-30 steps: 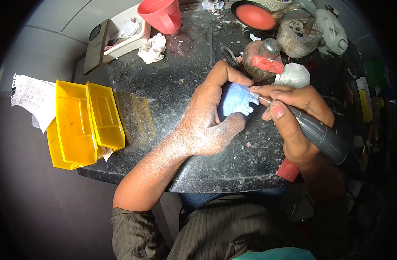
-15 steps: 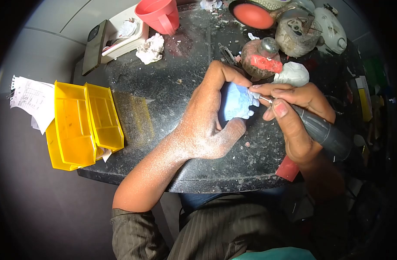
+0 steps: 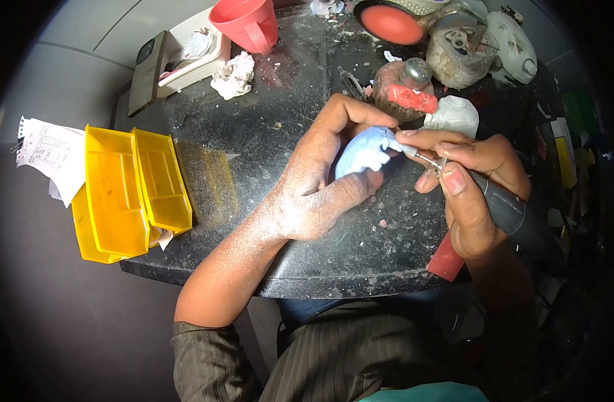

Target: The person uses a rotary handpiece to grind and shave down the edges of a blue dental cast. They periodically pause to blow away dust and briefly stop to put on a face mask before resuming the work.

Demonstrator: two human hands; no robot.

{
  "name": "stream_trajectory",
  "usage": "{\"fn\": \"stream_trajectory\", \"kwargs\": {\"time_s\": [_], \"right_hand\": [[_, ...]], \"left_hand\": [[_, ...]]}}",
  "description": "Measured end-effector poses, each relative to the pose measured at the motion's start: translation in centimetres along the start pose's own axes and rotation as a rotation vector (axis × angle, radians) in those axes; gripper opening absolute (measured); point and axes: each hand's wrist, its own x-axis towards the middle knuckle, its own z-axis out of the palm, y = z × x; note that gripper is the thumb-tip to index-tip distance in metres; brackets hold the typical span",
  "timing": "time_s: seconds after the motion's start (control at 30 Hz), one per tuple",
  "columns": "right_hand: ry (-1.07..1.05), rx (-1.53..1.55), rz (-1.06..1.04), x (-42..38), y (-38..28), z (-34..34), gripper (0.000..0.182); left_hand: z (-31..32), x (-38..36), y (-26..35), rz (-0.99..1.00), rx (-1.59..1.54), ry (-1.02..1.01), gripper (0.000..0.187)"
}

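Observation:
A blue dental cast (image 3: 362, 155) with a toothed edge rests in my left hand (image 3: 314, 181), thumb along its near side and fingers curled round the far side. White dust coats that hand and forearm. My right hand (image 3: 473, 224) grips a dark rotary handpiece (image 3: 509, 213) like a pen. Its slim metal shank ends in a pale tip (image 3: 410, 151) right at the cast's toothed edge. The right index fingertip lies close to the same edge. Both hands are above the dusty black table (image 3: 307, 268).
Left are yellow bins (image 3: 116, 194) and papers (image 3: 52, 151). Behind stand a phone (image 3: 146, 75), a white tray (image 3: 220, 53), crumpled tissue (image 3: 233, 75) and a pink mug (image 3: 245, 25). A metal-capped jar (image 3: 394, 100), a white lump (image 3: 452, 115) and a red slab (image 3: 447, 260) are nearby.
My left hand has tilted the cast, so its toothed edge shows from another angle. My right hand and the handpiece have shifted slightly right and toward me.

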Motion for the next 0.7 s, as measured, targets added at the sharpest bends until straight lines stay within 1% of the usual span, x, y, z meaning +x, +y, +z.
{"fn": "stream_trajectory", "kwargs": {"time_s": [0.03, 0.07, 0.13, 0.17, 0.3, 0.37, 0.4, 0.47, 0.5, 0.7], "right_hand": [[0.027, 0.045, 0.02, -0.1, 0.0, 0.2, 0.015], [0.054, 0.091, 0.039, -0.1, 0.0, 0.2, 0.014], [0.041, 0.105, 0.054, -0.3, -0.1, 0.3, 0.014], [0.028, 0.119, 0.071, -0.4, -0.1, 0.3, 0.013], [0.037, 0.092, 0.04, 0.0, -0.2, 0.4, 0.013], [0.015, -0.01, 0.015, 0.2, -0.3, 0.1, 0.013], [0.018, -0.011, 0.016, 0.2, -0.3, 0.1, 0.013], [-0.009, 0.016, 0.039, 0.2, -0.3, 0.1, 0.012], [-0.008, 0.017, 0.041, 0.1, -0.4, 0.1, 0.012], [-0.051, 0.073, 0.142, 0.1, -1.3, 0.0, 0.009]], "left_hand": [[0.0, 0.1, 0.1, 0.025, 0.087, 0.01, 0.037], [0.0, 0.3, -0.3, 0.025, 0.087, 0.008, 0.037], [0.2, 0.8, -1.4, 0.176, 0.195, 0.026, 0.021], [0.5, 0.7, -1.6, 0.192, 0.195, 0.053, 0.023], [0.1, 0.4, -1.5, 0.209, 0.198, 0.037, 0.023], [0.3, -0.1, -0.9, 0.082, 0.127, 0.076, 0.026], [0.2, 0.0, -1.2, 0.081, 0.126, 0.072, 0.026], [-0.2, 0.4, -2.2, 0.323, 0.199, 0.016, 0.028], [-0.5, 0.5, -2.4, 0.34, 0.233, -0.021, 0.027], [-0.7, 0.5, -2.7, 0.351, 0.277, -0.007, 0.026]]}}
